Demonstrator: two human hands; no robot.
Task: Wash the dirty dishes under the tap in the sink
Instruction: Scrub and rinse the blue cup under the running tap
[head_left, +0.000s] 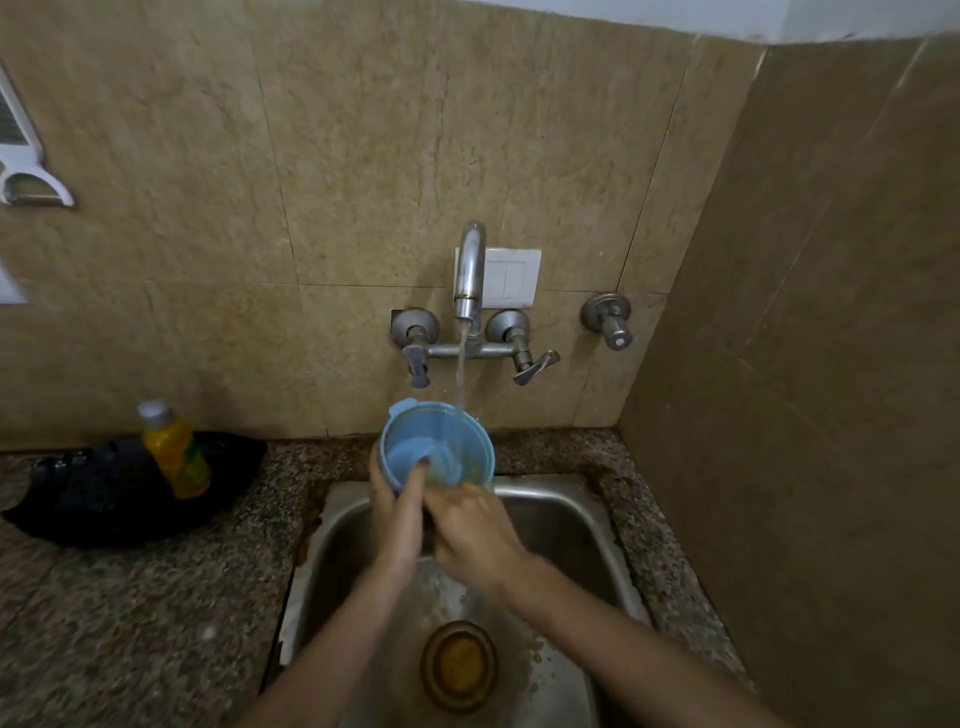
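A blue plastic cup is tipped with its mouth toward me over the back of the steel sink. Water runs from the chrome tap into the cup's right side. My left hand grips the cup from the left, its thumb hooked over the rim into the cup. My right hand holds the cup's lower right rim, fingers curled there; it is blurred.
A round drain strainer lies in the sink bottom. On the granite counter to the left, a yellow liquid bottle stands on a black cloth. Tap handles and tiled walls close in behind and on the right.
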